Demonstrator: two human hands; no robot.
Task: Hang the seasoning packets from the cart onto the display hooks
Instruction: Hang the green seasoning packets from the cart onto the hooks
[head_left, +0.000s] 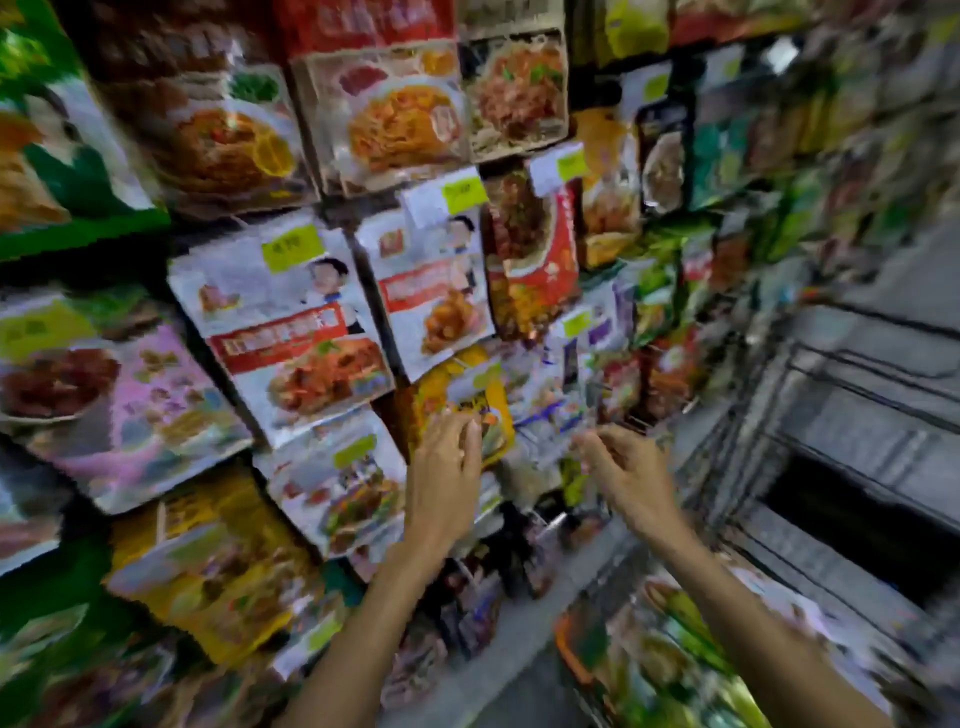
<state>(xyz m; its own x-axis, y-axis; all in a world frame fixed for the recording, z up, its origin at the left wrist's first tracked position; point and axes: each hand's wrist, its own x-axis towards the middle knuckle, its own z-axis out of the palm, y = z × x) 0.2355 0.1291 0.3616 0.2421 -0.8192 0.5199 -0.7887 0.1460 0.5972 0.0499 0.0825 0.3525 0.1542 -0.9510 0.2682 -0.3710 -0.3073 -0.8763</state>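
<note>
The frame is blurred by motion. Both hands reach toward a wall of hanging seasoning packets. My left hand (448, 462) rests its fingertips against a yellow packet (467, 395) that hangs on the display. My right hand (623, 462) is a little to the right, fingers curled near a white and blue packet (545, 410); whether it grips anything I cannot make out. White packets with a red band (291, 332) hang above and to the left. The hooks themselves are hidden behind packets. The cart (670, 654) with green and mixed packets sits at the lower right.
Packets cover the display from top left to the right edge, with yellow-green price tags (291, 247) on the hook ends. A grey floor strip (519, 649) runs below the display. A grey metal shelf unit (857, 441) stands at the right, close behind the cart.
</note>
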